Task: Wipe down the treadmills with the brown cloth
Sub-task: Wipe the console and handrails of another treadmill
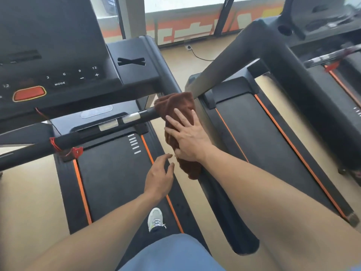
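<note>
The brown cloth is draped over the right side handrail of the black treadmill I stand on, where the rail meets the console upright. My right hand lies flat on the cloth with fingers spread, pressing it onto the rail. My left hand hovers just left of the cloth's lower end, fingers loosely curled, holding nothing. The treadmill's belt with orange side strips runs below.
The console with a red button fills the upper left, and a front crossbar with a red safety clip crosses below it. A second treadmill stands to the right, a third behind it. My shoe rests on the belt.
</note>
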Demonstrator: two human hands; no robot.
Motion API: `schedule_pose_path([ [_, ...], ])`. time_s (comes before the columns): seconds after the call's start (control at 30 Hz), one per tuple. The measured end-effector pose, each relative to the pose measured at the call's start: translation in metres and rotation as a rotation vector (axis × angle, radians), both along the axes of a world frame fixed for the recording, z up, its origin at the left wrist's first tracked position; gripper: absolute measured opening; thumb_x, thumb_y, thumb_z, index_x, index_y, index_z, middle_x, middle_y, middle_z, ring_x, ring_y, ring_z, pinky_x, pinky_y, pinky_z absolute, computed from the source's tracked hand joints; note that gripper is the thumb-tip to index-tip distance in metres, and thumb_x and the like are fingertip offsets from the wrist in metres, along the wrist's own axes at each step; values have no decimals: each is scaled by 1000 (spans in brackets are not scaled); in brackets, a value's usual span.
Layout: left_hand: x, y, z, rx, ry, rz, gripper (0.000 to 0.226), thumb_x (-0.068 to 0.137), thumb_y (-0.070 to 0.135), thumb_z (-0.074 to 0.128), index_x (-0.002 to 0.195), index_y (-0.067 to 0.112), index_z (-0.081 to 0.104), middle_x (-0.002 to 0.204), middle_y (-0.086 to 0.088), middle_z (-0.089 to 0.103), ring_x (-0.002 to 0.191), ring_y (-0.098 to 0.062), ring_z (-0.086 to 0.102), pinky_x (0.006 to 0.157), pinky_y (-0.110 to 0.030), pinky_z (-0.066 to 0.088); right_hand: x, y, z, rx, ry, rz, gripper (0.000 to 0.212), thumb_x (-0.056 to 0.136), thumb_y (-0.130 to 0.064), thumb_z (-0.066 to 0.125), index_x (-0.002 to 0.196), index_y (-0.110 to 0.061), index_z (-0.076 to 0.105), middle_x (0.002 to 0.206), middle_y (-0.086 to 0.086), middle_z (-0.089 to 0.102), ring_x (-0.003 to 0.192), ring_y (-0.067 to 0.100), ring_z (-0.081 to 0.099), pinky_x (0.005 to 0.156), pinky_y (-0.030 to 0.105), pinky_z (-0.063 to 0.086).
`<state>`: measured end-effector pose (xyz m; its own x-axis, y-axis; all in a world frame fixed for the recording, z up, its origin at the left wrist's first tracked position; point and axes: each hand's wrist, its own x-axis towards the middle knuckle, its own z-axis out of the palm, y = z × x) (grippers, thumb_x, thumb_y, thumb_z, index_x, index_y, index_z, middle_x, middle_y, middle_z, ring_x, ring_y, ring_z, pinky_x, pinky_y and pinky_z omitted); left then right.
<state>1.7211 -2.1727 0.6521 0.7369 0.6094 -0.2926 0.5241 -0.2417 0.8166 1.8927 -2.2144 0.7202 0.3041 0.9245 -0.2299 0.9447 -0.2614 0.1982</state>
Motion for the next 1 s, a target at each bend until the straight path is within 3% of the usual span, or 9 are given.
schedule_pose_path([
  [0.1, -1, -29, 3, -32, -39, 9, 27, 103, 27, 53, 129, 24, 62, 124, 10, 67, 118, -10, 61, 100, -40, 51, -17, -40, -2, 89, 87, -77, 80, 81, -55, 58, 157, -35, 39, 174, -3, 7, 159, 29, -11, 122, 68, 6],
  [0.27, -9, -85, 9, -40, -62, -25, 10, 97, 20, 56, 95, 28, 62, 89, 11, 71, 82, -14, 67, 77, -46, 56, -49, -110, -4, 274, 234, -247, 82, 76, -48, 61, 154, -37, 40, 173, -8, 7, 160, 25, -2, 121, 56, 25],
  [0.4, -21, -126, 10, -21, -78, 6, 5, 95, 21, 60, 94, 26, 58, 81, 9, 69, 73, -7, 65, 73, -45, 56, -68, -156, -3, 361, 391, -377, 82, 79, -45, 62, 157, -41, 34, 173, -13, 2, 160, 20, -2, 115, 50, 38],
  [0.53, -35, -166, 12, 13, -105, 40, 4, 95, 28, 58, 94, 25, 55, 84, 6, 67, 74, -12, 66, 71, -47, 56, -85, -203, -3, 391, 544, -463, 83, 86, -46, 61, 159, -48, 23, 172, -16, -2, 159, 17, 2, 116, 46, 35],
  [0.73, -55, -227, 20, 85, -105, 113, 7, 98, 33, 55, 97, 28, 51, 94, 8, 62, 82, -13, 63, 75, -45, 55, -113, -270, -9, 449, 657, -573, 86, 88, -46, 60, 160, -50, 12, 173, -9, 5, 153, 20, 27, 111, 46, 42],
  [0.9, -67, -263, 23, 107, -49, 126, 7, 99, 27, 54, 103, 28, 49, 103, 6, 60, 89, -16, 63, 80, -46, 55, -138, -310, -26, 608, 695, -666, 93, 86, -56, 69, 162, -42, 16, 169, -9, 20, 149, 15, 33, 109, 40, 42],
  [1.0, -78, -274, 22, 97, 9, 77, 22, 92, 16, 55, 105, 31, 48, 109, 7, 60, 96, -18, 65, 85, -46, 57, -145, -326, -38, 636, 765, -696, 107, 79, -63, 76, 162, -41, 13, 165, -6, 28, 147, 15, 37, 108, 41, 44],
])
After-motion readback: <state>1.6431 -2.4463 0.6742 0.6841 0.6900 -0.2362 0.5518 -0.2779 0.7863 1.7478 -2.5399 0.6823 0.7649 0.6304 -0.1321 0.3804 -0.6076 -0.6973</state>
